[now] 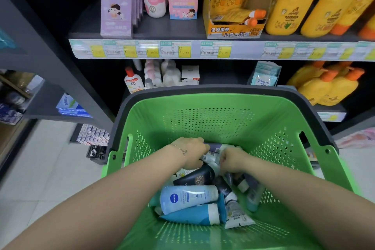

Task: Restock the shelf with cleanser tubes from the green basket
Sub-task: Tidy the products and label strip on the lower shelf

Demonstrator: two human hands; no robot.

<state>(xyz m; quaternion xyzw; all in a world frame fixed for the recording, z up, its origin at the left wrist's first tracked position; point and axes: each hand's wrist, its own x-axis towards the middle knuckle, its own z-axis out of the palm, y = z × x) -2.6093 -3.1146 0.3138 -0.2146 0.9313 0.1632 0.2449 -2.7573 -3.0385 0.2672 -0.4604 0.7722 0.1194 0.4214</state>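
You are reaching both hands into the green basket [203, 119], left hand [192, 152] and right hand [233, 160] sitting among the cleanser tubes [188, 199] piled at its bottom. Your fingers [202, 145] are curling into the pile; I cannot tell whether they are pinching a tube. The shelf [172, 28] is standing behind the basket.

One green basket [203, 119] at six o'clock, holding roughly ten cleanser tubes [188, 199]; two pink boxes [182, 5] at twelve o'clock.
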